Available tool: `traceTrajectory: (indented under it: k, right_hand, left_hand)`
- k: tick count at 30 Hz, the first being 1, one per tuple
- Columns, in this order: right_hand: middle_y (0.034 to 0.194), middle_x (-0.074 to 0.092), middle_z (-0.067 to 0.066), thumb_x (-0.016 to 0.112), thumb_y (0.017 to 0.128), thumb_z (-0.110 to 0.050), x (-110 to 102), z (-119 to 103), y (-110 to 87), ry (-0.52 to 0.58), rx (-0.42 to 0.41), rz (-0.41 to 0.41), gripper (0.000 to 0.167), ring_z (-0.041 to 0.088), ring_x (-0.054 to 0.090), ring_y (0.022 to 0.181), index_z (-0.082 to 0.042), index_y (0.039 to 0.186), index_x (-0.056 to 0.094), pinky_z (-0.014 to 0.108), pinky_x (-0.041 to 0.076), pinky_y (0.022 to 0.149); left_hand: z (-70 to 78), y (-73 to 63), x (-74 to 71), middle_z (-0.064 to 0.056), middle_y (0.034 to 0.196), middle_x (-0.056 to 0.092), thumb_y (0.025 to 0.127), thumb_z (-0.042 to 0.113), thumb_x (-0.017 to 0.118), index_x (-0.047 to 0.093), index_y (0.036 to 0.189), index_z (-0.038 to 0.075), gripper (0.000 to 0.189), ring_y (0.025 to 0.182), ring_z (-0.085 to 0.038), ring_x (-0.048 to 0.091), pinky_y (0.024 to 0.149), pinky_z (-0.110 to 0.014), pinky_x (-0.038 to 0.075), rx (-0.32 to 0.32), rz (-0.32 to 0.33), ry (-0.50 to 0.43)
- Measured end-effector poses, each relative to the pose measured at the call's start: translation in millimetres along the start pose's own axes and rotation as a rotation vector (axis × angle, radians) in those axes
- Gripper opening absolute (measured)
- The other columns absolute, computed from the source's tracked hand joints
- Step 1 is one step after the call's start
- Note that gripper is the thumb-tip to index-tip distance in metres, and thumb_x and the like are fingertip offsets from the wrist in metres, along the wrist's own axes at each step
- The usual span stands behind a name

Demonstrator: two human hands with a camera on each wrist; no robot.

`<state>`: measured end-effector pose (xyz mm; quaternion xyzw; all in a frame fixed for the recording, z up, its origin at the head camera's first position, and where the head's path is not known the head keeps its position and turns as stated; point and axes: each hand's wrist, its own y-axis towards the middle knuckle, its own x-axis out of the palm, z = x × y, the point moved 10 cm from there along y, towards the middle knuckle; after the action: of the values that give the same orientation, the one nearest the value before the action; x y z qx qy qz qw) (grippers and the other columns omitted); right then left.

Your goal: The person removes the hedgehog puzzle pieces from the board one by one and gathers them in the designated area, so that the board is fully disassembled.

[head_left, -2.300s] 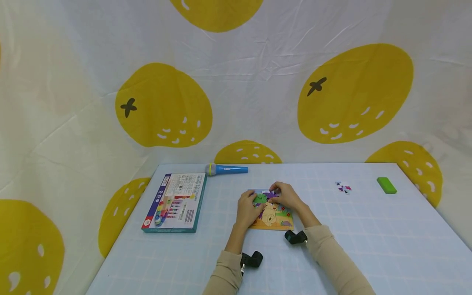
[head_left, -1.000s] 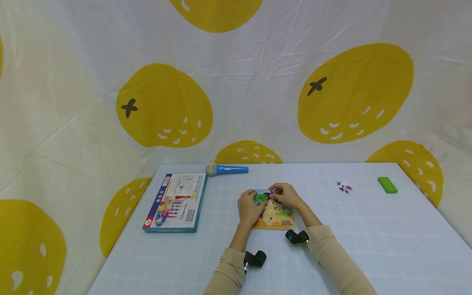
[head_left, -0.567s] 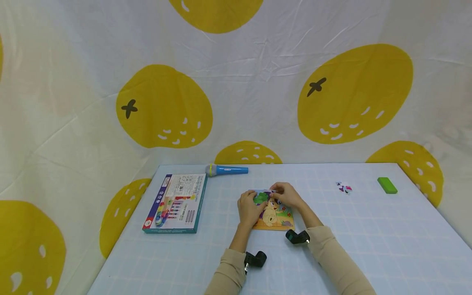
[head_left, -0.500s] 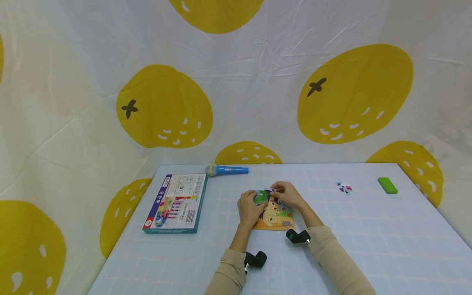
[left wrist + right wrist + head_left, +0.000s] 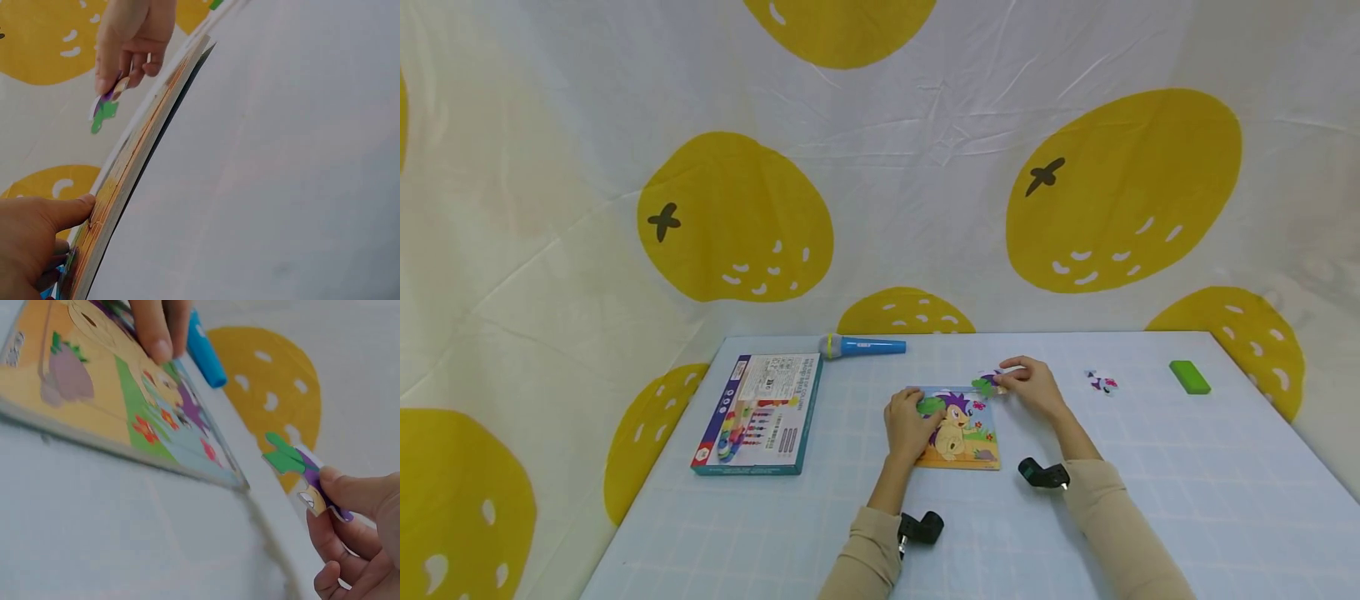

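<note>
A square picture puzzle [image 5: 973, 454] with a purple-haired cartoon animal lies on the table. My left hand [image 5: 908, 423] rests on its left side; the thumb [image 5: 78, 209] lies stretched over the picture. Part of the puzzle's left side is hidden under this hand. Past its upper right corner, my right hand [image 5: 1033, 387] pinches a jigsaw piece [image 5: 306, 472] between thumb and fingers. The piece is green and purple, with a skin-toned patch and an eye printed on it. In the left wrist view, the piece [image 5: 106, 111] hangs from the fingertips, apart from the puzzle.
A few loose white, purple and pink pieces [image 5: 1102, 382] lie to the right, with a green block [image 5: 1190, 377] beyond. At the back is a blue toy microphone [image 5: 868, 346]. A flat printed box [image 5: 756, 417] lies at the left. Yellow-patterned cloth [image 5: 917, 208] hangs behind the table.
My right hand has moved off the puzzle's top edge to the right, taking the jigsaw piece along. The picture's purple hair and face are now uncovered. The left hand has barely moved.
</note>
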<state>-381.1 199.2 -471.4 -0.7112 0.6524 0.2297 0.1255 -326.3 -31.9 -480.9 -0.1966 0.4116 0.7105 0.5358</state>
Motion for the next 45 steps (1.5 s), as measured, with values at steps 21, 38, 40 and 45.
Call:
traceTrajectory:
  k: [21, 38, 40, 45]
  right_hand:
    - [0.090, 0.069, 0.025, 0.069, 0.086, -0.020, -104, 62, -14.5, -0.246, 0.068, 0.318, 0.035, 0.014, 0.061, 0.071, 0.008, 0.107, 0.065, 0.020, 0.042, 0.055]
    - [0.106, 0.063, 0.028, 0.062, 0.088, -0.015, -101, 52, -5.0, -0.473, 0.036, 0.144, 0.034, 0.049, 0.048, 0.098, 0.009, 0.112, 0.062, 0.057, 0.033, 0.077]
    - [0.116, 0.057, 0.031, 0.063, 0.088, -0.020, -99, 57, -4.2, -0.493, 0.055, 0.111, 0.039, 0.053, 0.041, 0.105, 0.007, 0.116, 0.060, 0.060, 0.028, 0.080]
    - [0.129, 0.046, 0.034, 0.066, 0.087, -0.030, -91, 67, -4.1, -0.513, 0.093, -0.007, 0.050, 0.053, 0.030, 0.112, 0.003, 0.124, 0.056, 0.064, 0.023, 0.085]
  left_hand:
    - [-1.0, -1.6, -1.5, -0.008, 0.115, 0.062, 0.077, 0.034, 0.077, 0.068, 0.109, 0.001, 0.047, 0.111, -0.025, 0.053, 0.099, -0.044, 0.038, -0.009, 0.000, 0.006]
    - [2.1, -1.1, -0.1, -0.009, 0.115, 0.062, 0.077, 0.033, 0.076, 0.068, 0.109, 0.001, 0.046, 0.112, -0.026, 0.053, 0.100, -0.045, 0.037, -0.003, -0.006, 0.003]
    - [2.2, -1.3, 0.1, -0.009, 0.115, 0.062, 0.078, 0.032, 0.076, 0.068, 0.109, 0.001, 0.045, 0.112, -0.026, 0.053, 0.101, -0.045, 0.037, -0.004, -0.009, 0.000]
    - [2.1, -2.0, -0.5, -0.009, 0.116, 0.062, 0.078, 0.032, 0.076, 0.068, 0.110, 0.001, 0.045, 0.113, -0.026, 0.052, 0.101, -0.045, 0.037, -0.010, -0.009, -0.001]
